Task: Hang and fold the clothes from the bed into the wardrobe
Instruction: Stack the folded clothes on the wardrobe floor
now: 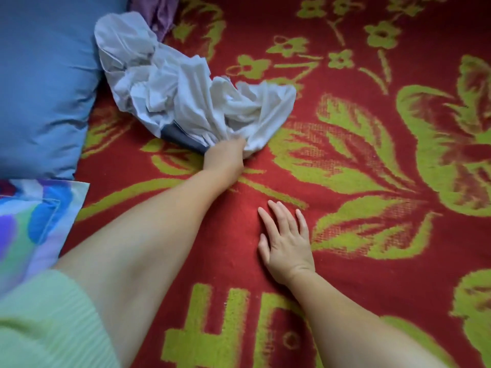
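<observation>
Reaching across the bed [345, 160], the left hand [225, 155] grips a crumpled white garment [186, 96], its fingers buried in the near edge of the cloth. The garment lies on the red blanket with yellow-green flowers, touching a blue pillow [45, 83] on its left side, with a purple cloth [159, 11] just behind it. The right hand [285, 243] rests flat on the blanket, fingers straight and spread, holding nothing, well apart from the garment. A patterned pillowcase [32, 221] lies near the blue pillow.

A bedroom: blanket-covered bed [345, 160] (red, floral) with blue pillow [45, 83].
</observation>
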A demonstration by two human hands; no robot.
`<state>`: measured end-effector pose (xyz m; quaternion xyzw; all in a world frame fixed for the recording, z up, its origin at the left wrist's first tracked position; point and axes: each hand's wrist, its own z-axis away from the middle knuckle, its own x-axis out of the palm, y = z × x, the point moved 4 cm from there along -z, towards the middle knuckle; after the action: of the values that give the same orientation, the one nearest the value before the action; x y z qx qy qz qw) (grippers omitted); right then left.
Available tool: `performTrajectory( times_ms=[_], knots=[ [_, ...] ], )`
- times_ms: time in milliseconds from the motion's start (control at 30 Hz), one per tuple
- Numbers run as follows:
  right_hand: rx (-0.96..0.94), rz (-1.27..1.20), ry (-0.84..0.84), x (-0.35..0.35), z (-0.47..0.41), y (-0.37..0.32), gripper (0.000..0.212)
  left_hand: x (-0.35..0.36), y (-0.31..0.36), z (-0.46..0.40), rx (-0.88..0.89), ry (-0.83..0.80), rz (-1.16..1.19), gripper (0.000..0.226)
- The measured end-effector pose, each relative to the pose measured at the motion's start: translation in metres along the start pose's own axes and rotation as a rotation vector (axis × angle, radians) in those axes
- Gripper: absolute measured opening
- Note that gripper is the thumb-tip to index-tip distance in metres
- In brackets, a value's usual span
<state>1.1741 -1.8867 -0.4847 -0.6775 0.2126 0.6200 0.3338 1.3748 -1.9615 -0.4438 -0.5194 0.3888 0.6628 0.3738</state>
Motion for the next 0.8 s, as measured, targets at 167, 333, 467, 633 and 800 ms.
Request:
performTrajectory(
  times_ms=[167, 333, 467, 633, 800],
  knots=[
    [0.055, -0.058, -0.139, -0.003, -0.006, 0.003, 0.058, 0.025, -0.011, 0.119, 0.090, -0.187, -0.103, 0.025],
    [0.314, -0.462, -0.423, -0.030, 0.015, -0.011, 0.041, 0.031, -0.017, 0.242, -0.056, -0.514, 0.247, 0.037],
    [0.601, -1.281, -0.479, -0.107, 0.056, -0.063, 0.044, -0.021, 0.009, 0.314, -0.113, -0.517, 0.475, 0.021],
    [0.564, -1.114, -0.655, -0.182, 0.132, -0.121, 0.024, -0.117, 0.033, 0.391, 0.038, -0.406, 0.634, 0.027],
    [0.608, -1.196, -0.390, -0.275, 0.178, -0.149, 0.021, -0.192, 0.033, 0.463, 0.083, -0.409, 0.895, 0.017]
  ],
)
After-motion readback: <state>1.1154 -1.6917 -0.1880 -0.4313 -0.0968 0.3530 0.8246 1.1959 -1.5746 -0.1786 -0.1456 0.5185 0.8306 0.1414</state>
